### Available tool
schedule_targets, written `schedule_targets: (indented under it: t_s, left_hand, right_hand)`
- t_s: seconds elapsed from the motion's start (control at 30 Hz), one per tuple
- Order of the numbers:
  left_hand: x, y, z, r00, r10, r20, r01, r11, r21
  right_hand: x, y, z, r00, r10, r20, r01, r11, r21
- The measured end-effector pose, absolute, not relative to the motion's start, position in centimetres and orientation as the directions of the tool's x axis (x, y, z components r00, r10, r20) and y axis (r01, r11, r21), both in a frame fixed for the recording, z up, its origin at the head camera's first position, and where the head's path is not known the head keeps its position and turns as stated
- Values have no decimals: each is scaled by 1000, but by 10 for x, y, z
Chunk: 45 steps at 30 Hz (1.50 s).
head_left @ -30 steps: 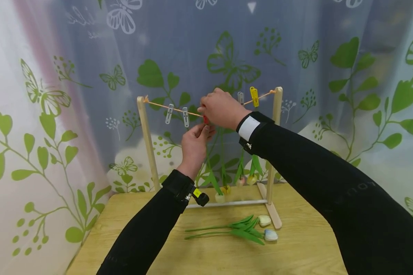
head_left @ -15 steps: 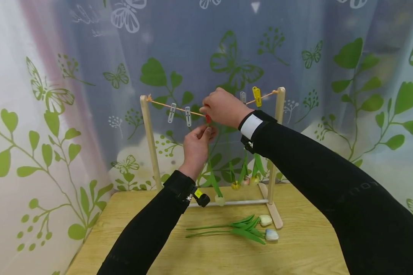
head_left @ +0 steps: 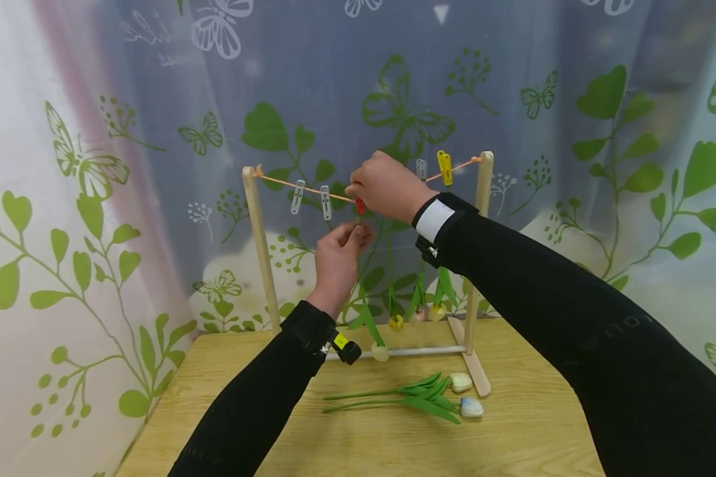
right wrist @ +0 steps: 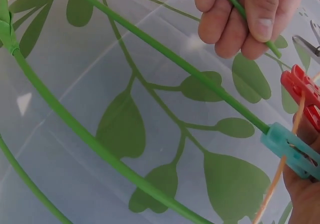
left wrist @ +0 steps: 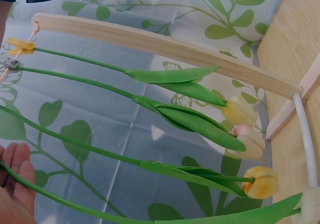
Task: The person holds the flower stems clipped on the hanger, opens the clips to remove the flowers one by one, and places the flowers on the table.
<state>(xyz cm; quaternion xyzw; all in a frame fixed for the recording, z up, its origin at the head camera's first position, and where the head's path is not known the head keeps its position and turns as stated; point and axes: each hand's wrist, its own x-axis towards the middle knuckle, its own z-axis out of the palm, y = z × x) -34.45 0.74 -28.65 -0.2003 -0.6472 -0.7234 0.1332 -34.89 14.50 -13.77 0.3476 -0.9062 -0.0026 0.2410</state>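
My left hand (head_left: 338,262) pinches the stem of an artificial tulip (head_left: 380,352), whose whitish bloom hangs downward. In the right wrist view the stem's cut end sticks out past my left thumb, just short of a red clothespin (right wrist: 300,86). My right hand (head_left: 390,189) grips that clothespin at the orange string (head_left: 283,182); part of its grip is hidden. Beside it, a teal clothespin (right wrist: 287,149) holds another stem. Tulips with a yellow-orange bloom (left wrist: 261,182), a pinkish bloom (left wrist: 247,141) and a pale yellow bloom (left wrist: 239,110) hang upside down nearby.
A wooden frame (head_left: 482,199) carries the string. Two white clothespins (head_left: 297,197) sit on its left part, a yellow clothespin (head_left: 444,168) and a grey one (head_left: 421,169) on its right. Two tulips (head_left: 423,401) lie on the wooden table (head_left: 215,411). A printed curtain (head_left: 173,66) hangs behind.
My left hand has dropped slightly with the stem, and more of the red clothespin shows. The yellow-orange tulip has swung right and back left. My right hand stays at the string.
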Motion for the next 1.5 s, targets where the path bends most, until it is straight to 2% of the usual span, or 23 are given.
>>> schedule_targets:
  t_s: [0.3,0.5,0.77,0.87,0.97,1.13,1.3,1.5]
  left_hand:
    - [-340,10,-283,-881,56,469,459,-134,878]
    - [-337,10,-283,-879,62,474,464,-122,877]
    - [-333,8,-283,-873,67,484,469,-158,869]
    - [-331,6,-285,-875,73,479,461,-181,869]
    - [-331,4,-285,-867,83,491,469,-192,862]
    - [-328,3,-283,-861,81,501,478,-205,854]
    - [-311,4,-272,-882,80,464,441,-208,873]
    - [-301,3,-265,-869,74,490,471,-185,862]
  right_hand:
    - [-348,151,-141,-573,-663,482,-637,731,247]
    - [-350,155,-143,-636,-597,489,-622,772,134]
    - [-340,156,-136,-641,-546,539,-602,794,87]
    - [-330,156,-133,-584,-530,615,-588,798,130]
    - [-319,158,-132,-488,-529,694,-574,794,202]
    - [-311,165,-141,-380,-537,753,-571,777,266]
    - [-307,173,-164,-349,-528,774,-581,770,264]
    - [-302,179,-201,-397,-542,740,-638,743,202]
